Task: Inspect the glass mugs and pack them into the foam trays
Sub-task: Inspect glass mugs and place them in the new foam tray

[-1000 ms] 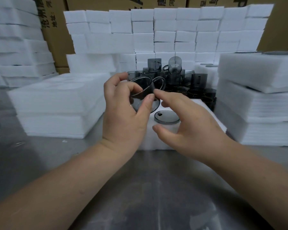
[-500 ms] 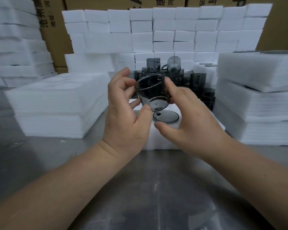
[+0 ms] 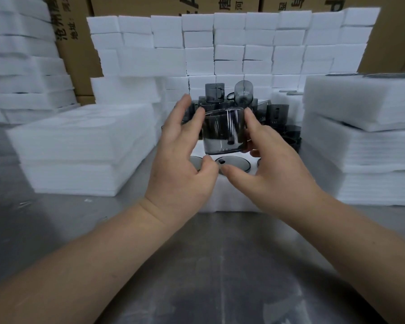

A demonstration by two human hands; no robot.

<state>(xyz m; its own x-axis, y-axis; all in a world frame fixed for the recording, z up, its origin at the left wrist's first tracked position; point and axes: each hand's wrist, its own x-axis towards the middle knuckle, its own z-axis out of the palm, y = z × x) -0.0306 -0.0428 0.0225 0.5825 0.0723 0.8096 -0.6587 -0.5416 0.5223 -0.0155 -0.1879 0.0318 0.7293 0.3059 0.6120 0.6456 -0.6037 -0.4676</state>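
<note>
Head view is showing a grey metal tabletop (image 3: 220, 277) nearest the camera, with two bare forearms reaching forward over it; the left hand (image 3: 180, 164) and the right hand (image 3: 274, 164) are meeting in the middle and holding a smoked glass mug (image 3: 222, 134) between them; the mug is sitting upright in the air, just above a white foam tray (image 3: 234, 199) that is lying on the tabletop. The left hand is pinching the mug, its thumb pressing at the base and its fingers reaching up to the rim on the mug's left side; the right hand is gripping the right side, its index finger lying up the wall to the rim, its other fingers curling round the back, its thumb stretching out below without touching the glass. Two round grey glass discs (image 3: 234, 163) are resting in the tray under the mug; behind the hands a pile of glass mugs (image 3: 276, 115) is standing crowded together, some stacked on others. Stacks of foam sheets (image 3: 80, 146) are flanking the tray on both sides; farther back a wall of foam blocks (image 3: 229, 50) is rising, and cardboard boxes (image 3: 80, 50) with printed characters are standing behind it.
</note>
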